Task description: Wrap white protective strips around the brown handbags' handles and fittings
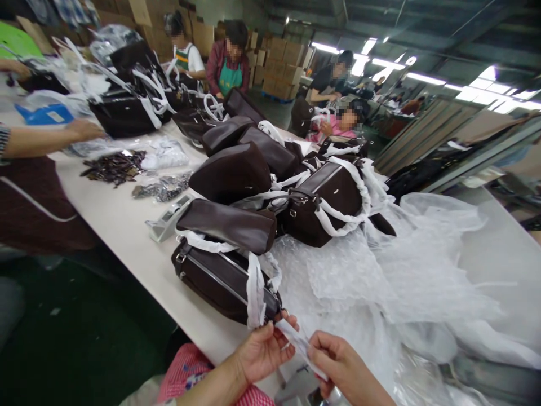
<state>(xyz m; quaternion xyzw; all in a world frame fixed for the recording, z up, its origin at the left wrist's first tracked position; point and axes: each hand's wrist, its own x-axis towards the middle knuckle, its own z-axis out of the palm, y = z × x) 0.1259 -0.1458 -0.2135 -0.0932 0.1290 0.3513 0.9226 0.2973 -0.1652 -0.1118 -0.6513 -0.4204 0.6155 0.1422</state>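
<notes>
Right grip (336,361): pinched on a white strip (296,340). Left grip (270,347): fingers curled at the strip's upper end, beside a dark handbag (215,285); closure cannot be told. Handbag: on bench (141,251), handles wrapped white, contents hidden. Beyond: more handbags (230,172); clear plastic bag (163,186), contents indistinct. Forearms: cut off below.

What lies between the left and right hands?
In the head view, a white strip spans from the left hand to the right hand.

A red-and-white checked garment (181,363) bears blue marks (196,379), with pale cloth (146,393) beside it and forearms (222,382) bare.
</notes>
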